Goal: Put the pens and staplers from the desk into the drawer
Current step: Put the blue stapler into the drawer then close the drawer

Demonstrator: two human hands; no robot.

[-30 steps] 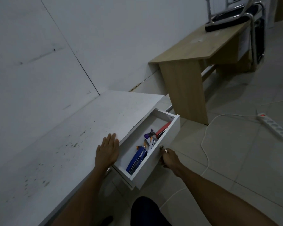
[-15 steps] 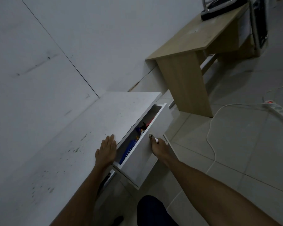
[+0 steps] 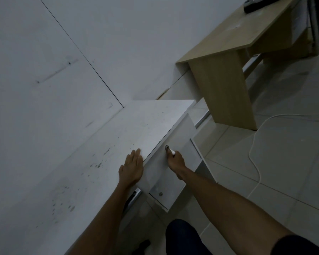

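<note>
- The right hand [image 3: 175, 161], just right of the frame's centre, is closing its fingers on the small knob [image 3: 167, 147] of the drawer [image 3: 170, 144]; a short white piece is showing at the fingertips, and what it is cannot be told.
- The left hand [image 3: 131, 167] is lying flat and spread wide on the front edge of the desk [image 3: 92, 162], palm down, holding nothing, just left of the drawer front.
- The drawer front is a smooth, flat white panel, standing almost flush with the desk edge, with only a thin dark gap showing along its top; its long axis is running from lower centre toward upper right, along the desk edge.
- No pens or staplers are showing; the drawer's inside is hidden behind the front panel.
- The desk top is a matt white slab, speckled with dark marks toward the lower left of the frame.
- Below the drawer, a second white panel [image 3: 161, 196] with its own small round knob is sitting at lower centre.
- A light wooden table [image 3: 226, 85] with broad slab legs is standing at the upper right, well apart from the desk, with a dark object [image 3: 254, 5] lying on its top.
- A white cable [image 3: 254, 159] is curving over the pale, glossy floor tiles [image 3: 284, 181] on the right side.
- Plain white walls [image 3: 44, 61] are filling the upper left, meeting along a thin dark seam.
</note>
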